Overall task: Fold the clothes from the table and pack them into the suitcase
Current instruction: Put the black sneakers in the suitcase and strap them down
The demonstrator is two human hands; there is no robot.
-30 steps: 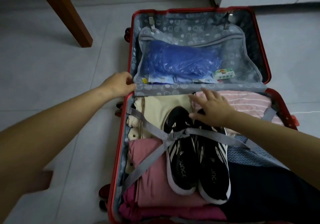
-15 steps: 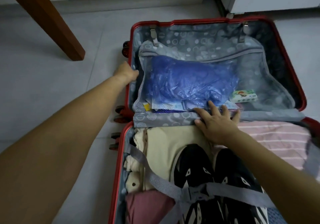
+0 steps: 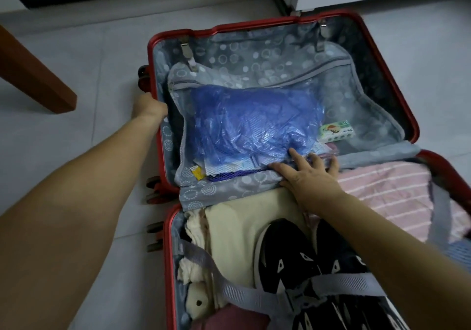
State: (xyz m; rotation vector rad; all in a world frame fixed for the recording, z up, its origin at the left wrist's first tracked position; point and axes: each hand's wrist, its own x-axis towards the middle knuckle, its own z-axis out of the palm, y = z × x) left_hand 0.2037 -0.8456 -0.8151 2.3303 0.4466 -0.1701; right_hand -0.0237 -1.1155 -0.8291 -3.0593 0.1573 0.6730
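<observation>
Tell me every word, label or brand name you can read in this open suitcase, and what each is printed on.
Nothing in the suitcase can be read as text.
White and green packet in the lid's mesh pocket: print too blurred to read.
Yellow packet at the pocket's lower left: too small to read.
Black sneakers: only white marks show, no letters.
</observation>
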